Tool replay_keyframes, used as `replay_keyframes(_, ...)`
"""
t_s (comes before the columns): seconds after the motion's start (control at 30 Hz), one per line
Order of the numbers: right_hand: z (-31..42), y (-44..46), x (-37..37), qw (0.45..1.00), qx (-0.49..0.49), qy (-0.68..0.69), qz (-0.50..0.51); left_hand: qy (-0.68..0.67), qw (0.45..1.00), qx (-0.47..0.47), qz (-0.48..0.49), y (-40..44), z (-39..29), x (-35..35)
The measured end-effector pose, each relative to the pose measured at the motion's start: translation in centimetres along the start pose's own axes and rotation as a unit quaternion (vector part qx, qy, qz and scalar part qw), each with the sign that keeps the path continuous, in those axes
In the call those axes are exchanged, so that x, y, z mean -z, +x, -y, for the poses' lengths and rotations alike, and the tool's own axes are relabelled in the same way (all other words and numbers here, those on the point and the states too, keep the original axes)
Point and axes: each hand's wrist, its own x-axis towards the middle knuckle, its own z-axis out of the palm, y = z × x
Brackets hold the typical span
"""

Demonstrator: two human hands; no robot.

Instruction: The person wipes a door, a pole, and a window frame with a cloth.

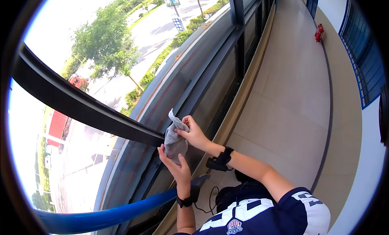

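A grey cloth (176, 141) hangs bunched between my two hands, in front of the dark window frame (137, 130). My right hand (192, 132) pinches its upper part between thumb and fingers, with one corner sticking up. Lower and to the left, my left hand (176, 166) is at the cloth's bottom edge, thumb and fingers apart, the cloth resting between them. Both wrists wear black bands; the right one (220, 159) carries a small dark box.
A blue curved bar (121, 208) crosses the lower left. The window ledge (210, 77) runs up beside a tiled corridor floor (283, 93). Red fire extinguishers (319, 33) stand by the far wall. A black cable (212, 198) hangs near my body.
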Motion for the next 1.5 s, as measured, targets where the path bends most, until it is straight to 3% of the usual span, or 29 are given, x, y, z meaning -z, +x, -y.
replay_keyframes(0.03, -0.4, 1.2, 0.8, 0.998, 0.013, -0.051, -0.015, 0.142, 0.985, -0.094, 0.034, 1.7, 0.4, -1.7)
replay_keyframes(0.1, -2.4, 1.5, 2.9, 0.997, -0.017, -0.076, -0.008, 0.201, 0.966, -0.097, 0.133, 3.0, 4.2, -6.9)
replay_keyframes(0.17, -4.5, 1.3, 4.8, 0.999, -0.05, 0.006, -0.017, 0.268, 0.953, -0.094, 0.104, 2.4, 6.1, -10.7)
replay_keyframes(0.27, -2.7, 2.6, 8.2, 0.983, -0.145, 0.063, 0.09, 0.297, 0.947, -0.081, 0.089, 2.4, 6.3, -13.3)
replay_keyframes(0.37, -2.0, 4.3, 9.5, 0.978, -0.156, 0.098, 0.101, 0.291, 0.946, -0.087, 0.117, 4.6, 5.3, -13.5)
replay_keyframes(0.5, -1.7, 6.2, 11.6, 0.982, -0.076, 0.139, 0.104, 0.207, 0.965, -0.074, 0.141, 10.1, 5.1, -16.0)
replay_keyframes(0.73, 1.4, 12.7, 21.1, 0.994, -0.028, -0.061, 0.083, 0.228, 0.949, -0.115, 0.186, 15.2, 2.0, -24.3)
replay_keyframes(1.03, 2.3, 24.7, 34.2, 0.993, -0.072, -0.098, -0.007, 0.117, 0.963, -0.116, 0.211, 23.0, -2.7, -38.6)
replay_keyframes(1.23, 6.1, 31.9, 42.1, 0.93, 0.005, -0.312, -0.197, 0.125, 0.972, -0.15, 0.129, 28.4, -5.9, -53.5)
replay_keyframes(1.5, 6.6, 38.5, 50.8, 0.899, 0.037, -0.338, -0.275, 0.046, 0.975, -0.161, 0.144, 33.4, -8.5, -63.6)
